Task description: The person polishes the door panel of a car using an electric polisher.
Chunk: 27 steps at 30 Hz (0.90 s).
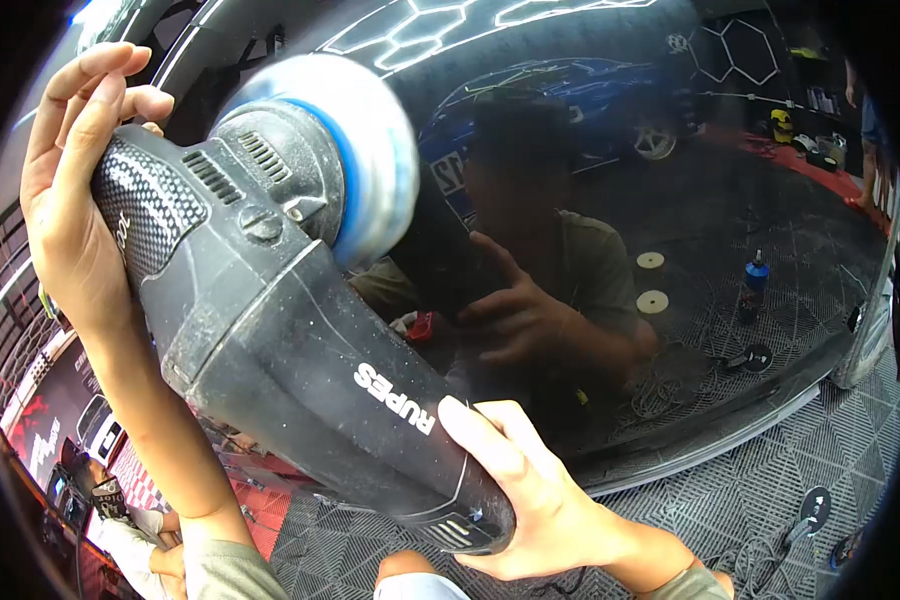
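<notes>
A black RUPES polisher [300, 370] lies across the view, held in both hands. My right hand [530, 490] is wrapped round the rear of its body, with the thumb on top by the white lettering. At the head, my left hand [80, 200] braces the patterned cover with its palm, fingers reaching up and over the far side. The white pad [370, 150] with its blue backing is smeared by motion. It faces a glossy dark car panel [550, 400] and overlaps it in this view.
The panel mirrors a blue car, a bottle, two round pads and the person. Its lower edge [710, 465] curves above grey grid floor tiles [710, 520]. At lower right lie a black round-ended object [815, 508] and a cable. Another person [135, 530] is at lower left.
</notes>
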Tool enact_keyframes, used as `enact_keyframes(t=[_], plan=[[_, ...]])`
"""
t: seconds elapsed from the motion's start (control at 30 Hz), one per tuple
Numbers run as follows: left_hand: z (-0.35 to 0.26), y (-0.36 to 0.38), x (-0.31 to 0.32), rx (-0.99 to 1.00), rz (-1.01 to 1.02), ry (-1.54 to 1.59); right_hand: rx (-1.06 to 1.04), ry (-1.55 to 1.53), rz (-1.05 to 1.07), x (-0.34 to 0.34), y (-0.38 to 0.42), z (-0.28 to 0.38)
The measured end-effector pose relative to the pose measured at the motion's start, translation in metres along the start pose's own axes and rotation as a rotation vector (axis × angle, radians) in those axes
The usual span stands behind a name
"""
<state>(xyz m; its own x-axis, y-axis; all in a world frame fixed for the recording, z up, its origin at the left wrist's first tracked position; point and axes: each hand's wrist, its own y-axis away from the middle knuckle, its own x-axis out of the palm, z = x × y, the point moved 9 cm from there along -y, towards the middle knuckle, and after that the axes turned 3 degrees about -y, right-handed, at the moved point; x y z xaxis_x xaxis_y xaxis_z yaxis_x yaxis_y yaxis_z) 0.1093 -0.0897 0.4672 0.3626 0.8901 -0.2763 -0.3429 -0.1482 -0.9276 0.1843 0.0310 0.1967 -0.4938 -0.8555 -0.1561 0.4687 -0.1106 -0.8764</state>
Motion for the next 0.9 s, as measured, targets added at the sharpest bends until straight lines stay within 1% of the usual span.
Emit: enact_keyframes(t=[0.6,0.67,0.9], plan=[[-0.029,-0.015,0.036,0.093,0.037,-0.016,-0.055,-0.037,-0.067,-0.03,0.019,0.008],[-0.03,-0.016,0.041,0.07,0.048,-0.035,-0.075,-0.047,-0.076,-0.033,0.02,0.009],[-0.025,-0.019,0.051,0.048,0.034,-0.05,-0.049,-0.023,-0.093,-0.039,0.021,0.003]])
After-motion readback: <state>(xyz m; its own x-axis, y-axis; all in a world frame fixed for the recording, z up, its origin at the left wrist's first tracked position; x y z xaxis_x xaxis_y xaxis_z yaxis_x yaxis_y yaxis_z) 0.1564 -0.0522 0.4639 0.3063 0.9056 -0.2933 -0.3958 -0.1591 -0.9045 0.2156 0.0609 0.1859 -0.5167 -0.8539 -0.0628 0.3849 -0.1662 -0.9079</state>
